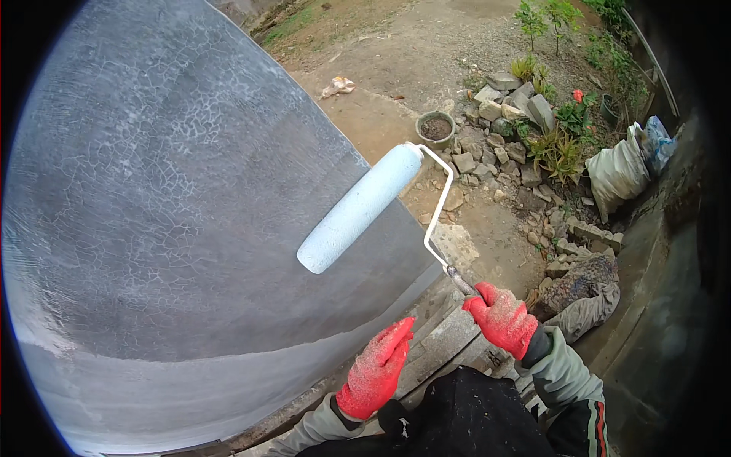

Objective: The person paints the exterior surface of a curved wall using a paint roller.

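The right grip [504, 320], in a red glove, is closed around the handle [461, 282] of a paint roller [359, 209], its thumb lying along the top. At 8 o'clock from it, the left grip [378, 371], gloved alike, is loosely open with fingers together, aimed toward 1 o'clock and with nothing seen in it. From the handle a bent white wire frame [440, 202] rises toward 12 o'clock and turns into the pale blue sleeve, which lies at 10 o'clock from the right grip, in front of a cracked grey surface [152, 221]; whether they touch cannot be told. That surface's edge slants from 11 o'clock down past the sleeve's upper end, which juts beyond it. Open dirt ground [381, 53] spreads toward 12 o'clock, with a round pot [435, 129] at 11 o'clock from the right grip, a stone pile [487, 148] at 12 and a white sack [617, 174] at 1.
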`<action>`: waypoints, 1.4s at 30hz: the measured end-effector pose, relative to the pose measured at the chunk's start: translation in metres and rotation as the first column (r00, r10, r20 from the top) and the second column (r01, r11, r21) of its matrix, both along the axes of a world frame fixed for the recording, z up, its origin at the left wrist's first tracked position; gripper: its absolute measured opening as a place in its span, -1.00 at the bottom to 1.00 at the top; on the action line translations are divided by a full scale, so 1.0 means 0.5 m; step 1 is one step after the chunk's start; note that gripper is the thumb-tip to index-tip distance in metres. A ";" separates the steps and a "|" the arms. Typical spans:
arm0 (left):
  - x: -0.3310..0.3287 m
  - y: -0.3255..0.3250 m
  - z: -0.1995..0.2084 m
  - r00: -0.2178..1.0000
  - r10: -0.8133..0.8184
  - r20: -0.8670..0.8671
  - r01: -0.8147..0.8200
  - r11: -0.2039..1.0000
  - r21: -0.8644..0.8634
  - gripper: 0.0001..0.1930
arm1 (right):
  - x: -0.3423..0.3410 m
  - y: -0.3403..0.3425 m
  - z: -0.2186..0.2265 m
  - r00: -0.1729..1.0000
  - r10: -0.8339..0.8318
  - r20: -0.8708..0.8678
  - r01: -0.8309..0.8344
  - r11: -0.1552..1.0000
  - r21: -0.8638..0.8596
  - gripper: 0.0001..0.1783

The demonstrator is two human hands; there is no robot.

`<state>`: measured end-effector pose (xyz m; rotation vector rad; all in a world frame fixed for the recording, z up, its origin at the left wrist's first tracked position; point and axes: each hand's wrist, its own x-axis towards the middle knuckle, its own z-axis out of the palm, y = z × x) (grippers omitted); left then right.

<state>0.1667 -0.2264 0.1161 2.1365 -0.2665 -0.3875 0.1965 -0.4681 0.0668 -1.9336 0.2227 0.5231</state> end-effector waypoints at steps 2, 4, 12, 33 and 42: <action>0.017 -0.010 0.004 0.998 -0.043 0.042 0.042 0.998 0.039 -0.62 | 0.007 0.011 0.020 0.999 -0.014 0.052 0.012 0.999 0.031 -0.63; 0.025 -0.017 -0.007 0.992 -0.097 0.083 0.092 0.994 0.057 -0.61 | 0.005 0.023 0.027 0.993 -0.037 0.111 0.032 0.998 0.045 -0.65; 0.059 -0.065 0.020 0.964 -0.201 0.175 0.218 0.972 -0.085 -0.59 | 0.017 0.052 0.115 0.948 -0.071 0.310 0.055 0.997 0.059 -0.70; -0.001 -0.010 0.060 0.975 0.017 -0.220 -0.076 0.961 -0.265 -0.64 | -0.017 0.043 -0.073 0.986 -0.019 0.167 0.042 0.990 -0.138 -0.63; -0.004 -0.017 0.037 0.960 -0.061 -0.273 0.016 0.986 -0.164 -0.64 | 0.003 0.044 -0.012 0.973 0.030 0.230 0.014 0.982 -0.188 -0.57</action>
